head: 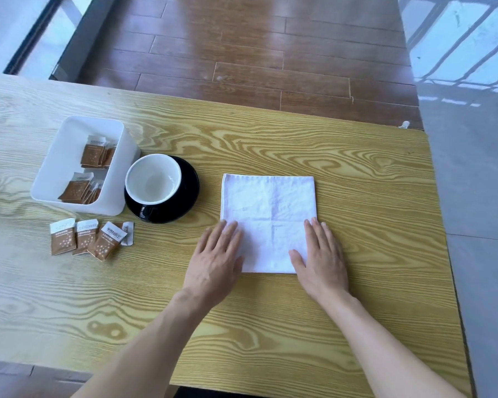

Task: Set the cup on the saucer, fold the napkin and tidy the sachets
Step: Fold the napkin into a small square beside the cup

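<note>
Both bare forearms reach forward from the near edge of the desk (357,173), running roughly parallel. The left hand (214,261) lies palm down, fingers straight and close together, thumb tucked toward the middle. The right hand (321,261) lies flat the same way, its thumb angled inward, the 2 hands level and apart.

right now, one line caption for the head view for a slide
Both hands flat on the white napkin, cup on black saucer, loose sachets outside the white box.

One cup (153,178), one saucer (184,196), one napkin (270,214), one box (66,156), four loose sachets (85,237)
</note>
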